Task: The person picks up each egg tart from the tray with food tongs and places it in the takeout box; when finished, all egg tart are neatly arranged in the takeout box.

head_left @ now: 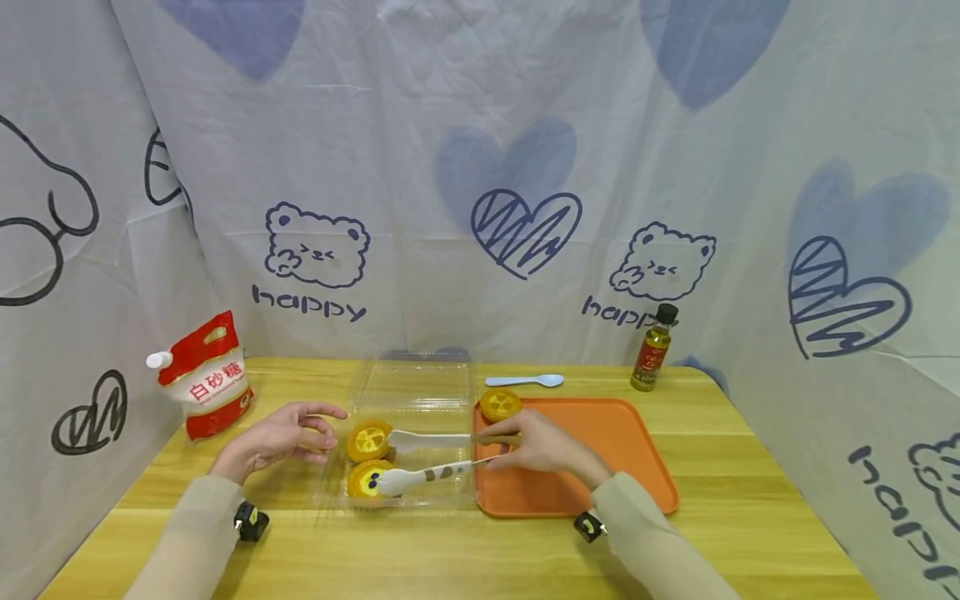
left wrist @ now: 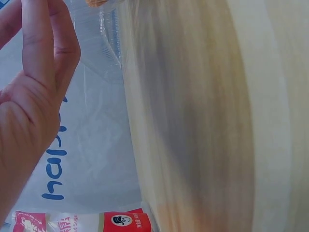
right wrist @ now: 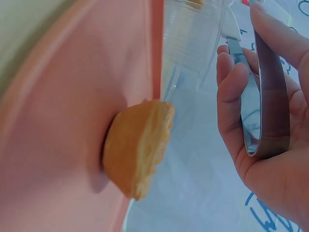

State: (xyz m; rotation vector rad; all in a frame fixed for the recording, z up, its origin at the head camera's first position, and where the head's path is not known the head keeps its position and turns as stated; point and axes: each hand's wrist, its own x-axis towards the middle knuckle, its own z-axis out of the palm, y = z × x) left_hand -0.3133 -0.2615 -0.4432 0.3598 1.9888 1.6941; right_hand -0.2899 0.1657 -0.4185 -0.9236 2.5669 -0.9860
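My right hand (head_left: 536,442) grips metal tongs (right wrist: 273,106) with pale tips and brown spots. Their spread arms reach left over a clear plastic box (head_left: 438,492), whose lid stands up at the back. Inside it lie two tarts: a rear egg tart (head_left: 368,439) beside one tip, and a front tart (head_left: 362,481) with dark dots, partly covered by the other tip. Whether the tips touch either is unclear. My left hand (head_left: 288,435) hovers by the box's left side, fingers loosely bent, holding nothing. Another tart (right wrist: 137,150) sits on the orange tray (head_left: 600,450) below my right hand.
Behind the tray lies a white spoon (head_left: 525,381). A small oil bottle (head_left: 651,348) with a black cap stands at the back right. At the far left is a red and white sugar bag (head_left: 210,379). A printed cloth (head_left: 420,275) hangs behind the wooden table (head_left: 420,558).
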